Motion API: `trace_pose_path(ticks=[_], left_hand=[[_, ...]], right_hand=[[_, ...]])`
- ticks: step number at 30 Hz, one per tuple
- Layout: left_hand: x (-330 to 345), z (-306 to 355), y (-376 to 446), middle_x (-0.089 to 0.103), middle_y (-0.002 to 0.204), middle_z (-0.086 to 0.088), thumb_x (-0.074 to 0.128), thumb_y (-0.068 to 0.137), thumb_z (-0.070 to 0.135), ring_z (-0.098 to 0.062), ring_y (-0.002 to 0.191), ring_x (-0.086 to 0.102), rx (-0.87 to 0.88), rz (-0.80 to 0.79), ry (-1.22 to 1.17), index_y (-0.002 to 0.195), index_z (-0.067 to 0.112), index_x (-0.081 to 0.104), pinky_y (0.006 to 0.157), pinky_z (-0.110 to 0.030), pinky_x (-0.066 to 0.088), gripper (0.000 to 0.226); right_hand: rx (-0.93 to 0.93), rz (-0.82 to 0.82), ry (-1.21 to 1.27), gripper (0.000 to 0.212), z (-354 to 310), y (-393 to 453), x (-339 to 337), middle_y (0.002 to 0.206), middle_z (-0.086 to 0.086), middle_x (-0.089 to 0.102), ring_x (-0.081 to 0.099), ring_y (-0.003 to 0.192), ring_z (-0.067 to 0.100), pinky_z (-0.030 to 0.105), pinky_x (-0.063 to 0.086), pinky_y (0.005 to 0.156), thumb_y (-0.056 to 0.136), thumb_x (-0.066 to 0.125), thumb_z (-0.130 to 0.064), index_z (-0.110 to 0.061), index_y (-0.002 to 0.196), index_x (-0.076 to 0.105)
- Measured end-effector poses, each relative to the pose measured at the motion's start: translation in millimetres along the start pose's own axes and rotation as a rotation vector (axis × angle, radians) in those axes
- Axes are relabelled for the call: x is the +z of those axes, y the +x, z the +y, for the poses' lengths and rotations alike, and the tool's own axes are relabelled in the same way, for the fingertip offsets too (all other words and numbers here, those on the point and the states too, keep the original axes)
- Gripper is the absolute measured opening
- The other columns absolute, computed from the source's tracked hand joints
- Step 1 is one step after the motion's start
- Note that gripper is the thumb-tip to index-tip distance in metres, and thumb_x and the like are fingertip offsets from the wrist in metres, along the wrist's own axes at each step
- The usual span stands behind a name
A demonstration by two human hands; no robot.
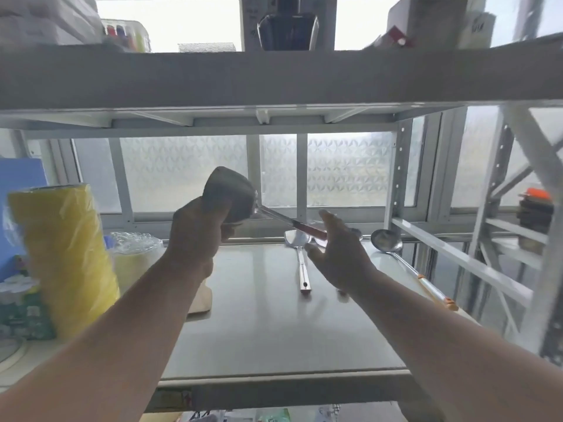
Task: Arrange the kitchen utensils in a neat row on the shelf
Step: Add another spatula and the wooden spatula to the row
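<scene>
My left hand [195,236] grips the bowl of a steel ladle [228,193] and holds it in the air above the shelf [259,315]. Its handle, with a dark red grip, slants down to the right and ends at my right hand [338,257]. That hand's fingers are spread and relaxed beside the handle's end; whether they touch it is unclear. A steel spatula [302,263] lies on the shelf, pointing toward me. To the right lies a second ladle [386,240] with an orange and white handle. Another utensil's bowl [357,232] peeks out behind my right hand.
A yellow roll in plastic wrap [64,257] stands at the left with a clear bag [134,248] and packets beside it. The upper shelf's edge [274,77] hangs low overhead. White posts and rails [457,254] bound the right side. A frosted window lies behind.
</scene>
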State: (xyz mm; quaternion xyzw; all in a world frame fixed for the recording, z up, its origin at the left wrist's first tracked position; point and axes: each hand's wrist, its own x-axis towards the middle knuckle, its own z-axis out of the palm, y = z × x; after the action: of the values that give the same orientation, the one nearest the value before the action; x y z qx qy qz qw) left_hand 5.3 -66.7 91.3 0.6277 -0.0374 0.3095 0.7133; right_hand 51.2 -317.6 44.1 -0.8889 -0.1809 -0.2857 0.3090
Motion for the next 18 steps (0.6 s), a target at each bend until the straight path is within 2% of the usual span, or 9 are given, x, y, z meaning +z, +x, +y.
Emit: trace_pose_path(ticks=[2,4,5,8,10,11,14,16,18], left_hand=[[6.6,4.4,1.6,0.075,0.092,-0.007,0.075,0.09,0.019,-0.027,0.078,0.072,-0.107,-0.018,-0.137,0.092,0.021,0.079,0.058,-0.03,0.051,0.005],[9.6,3.7,2.8,0.075,0.107,-0.012,0.072,0.096,0.017,-0.032,0.089,0.076,-0.19,-0.041,-0.217,0.11,0.011,0.073,0.054,-0.028,0.048,0.016],[10.7,1.9,3.3,0.074,0.111,-0.013,0.071,0.097,0.017,-0.032,0.09,0.074,-0.223,-0.037,-0.239,0.115,0.009,0.071,0.051,-0.027,0.049,0.019],[13.8,-1.5,2.7,0.073,0.11,-0.013,0.072,0.098,0.018,-0.029,0.086,0.07,-0.283,-0.007,-0.272,0.118,0.009,0.072,0.051,-0.026,0.052,0.021],[14.9,-0.3,1.6,0.077,0.103,-0.011,0.074,0.099,0.026,-0.026,0.082,0.072,-0.279,-0.049,-0.327,0.115,0.01,0.072,0.055,-0.027,0.056,0.022],[15.2,0.4,1.1,0.079,0.102,-0.008,0.075,0.098,0.036,-0.024,0.084,0.075,-0.265,-0.11,-0.357,0.117,0.012,0.072,0.061,-0.029,0.059,0.031],[14.9,-0.5,-0.3,0.077,0.127,0.006,0.08,0.079,0.069,-0.02,0.109,0.078,-0.24,-0.347,-0.221,0.134,0.026,0.068,0.085,-0.033,0.06,0.071],[18.7,-6.7,-5.2,0.073,0.134,0.007,0.085,0.076,0.064,-0.019,0.111,0.077,-0.258,-0.435,-0.002,0.14,0.034,0.064,0.089,-0.034,0.059,0.074],[25.9,-17.3,-11.2,0.072,0.134,-0.001,0.086,0.085,0.047,-0.02,0.105,0.079,-0.285,-0.439,0.131,0.146,0.026,0.06,0.083,-0.031,0.062,0.07]], right_hand=[[0.03,0.01,-0.077,0.078,16.3,0.4,-10.8,0.157,0.011,0.047,0.041,0.147,0.031,0.033,0.027,0.119,0.093,0.074,-0.03,-0.009,0.158,0.036],[0.068,0.032,-0.161,0.069,29.6,-2.3,-17.1,0.142,0.01,0.057,0.05,0.136,0.032,0.04,0.036,0.112,0.092,0.074,-0.031,-0.012,0.152,0.045],[0.087,0.045,-0.192,0.058,35.8,-4.9,-18.8,0.131,0.007,0.062,0.056,0.126,0.032,0.042,0.042,0.105,0.093,0.073,-0.03,-0.015,0.145,0.052],[0.125,0.09,-0.208,0.019,46.0,-13.6,-20.4,0.097,0.003,0.067,0.062,0.102,0.033,0.042,0.051,0.082,0.098,0.065,-0.028,-0.021,0.115,0.067],[0.129,0.082,-0.188,0.016,49.9,-18.4,-18.6,0.088,0.003,0.067,0.064,0.094,0.032,0.042,0.053,0.077,0.1,0.063,-0.028,-0.023,0.113,0.068],[0.128,0.057,-0.168,0.015,50.3,-20.6,-16.8,0.088,0.002,0.068,0.065,0.09,0.031,0.042,0.054,0.077,0.101,0.062,-0.028,-0.024,0.115,0.067],[0.201,-0.111,0.145,0.011,38.0,-28.9,-9.7,0.089,0.001,0.072,0.063,0.074,0.023,0.035,0.053,0.067,0.103,0.061,-0.027,-0.026,0.114,0.063],[0.282,-0.201,0.437,0.008,18.3,-35.7,-3.1,0.088,0.003,0.076,0.059,0.064,0.017,0.029,0.047,0.056,0.103,0.061,-0.03,-0.026,0.11,0.06],[0.316,-0.238,0.63,0.012,-5.1,-41.4,6.3,0.085,0.003,0.077,0.058,0.059,0.016,0.028,0.046,0.053,0.105,0.059,-0.03,-0.02,0.111,0.06]])
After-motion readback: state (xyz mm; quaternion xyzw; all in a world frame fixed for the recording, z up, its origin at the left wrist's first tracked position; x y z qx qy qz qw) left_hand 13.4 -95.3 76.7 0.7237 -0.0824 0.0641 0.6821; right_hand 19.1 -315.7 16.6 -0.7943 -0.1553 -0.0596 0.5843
